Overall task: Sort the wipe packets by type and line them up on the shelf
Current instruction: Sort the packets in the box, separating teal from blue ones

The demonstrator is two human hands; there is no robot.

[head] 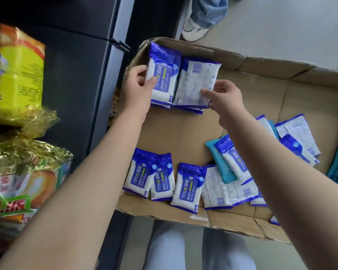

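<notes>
An open cardboard box [183,131] holds several blue-and-white alcohol wipe packets. My left hand [137,82] grips a face-up packet [164,75] at the box's far left corner. Beside it, my right hand [222,94] pinches the lower edge of a face-down packet [195,82]. Both packets lie on top of small stacks. A row of blue packets [164,180] lies along the near side, some face down. Teal packets [220,162] are mixed into a loose pile [293,139] at the right.
Snack bags in yellow [16,75] and gold-green [23,172] wrapping fill the shelf at left. A dark cabinet [76,55] stands behind the box. Another person's shoe [193,30] is on the floor beyond. My knees [199,250] are below the box.
</notes>
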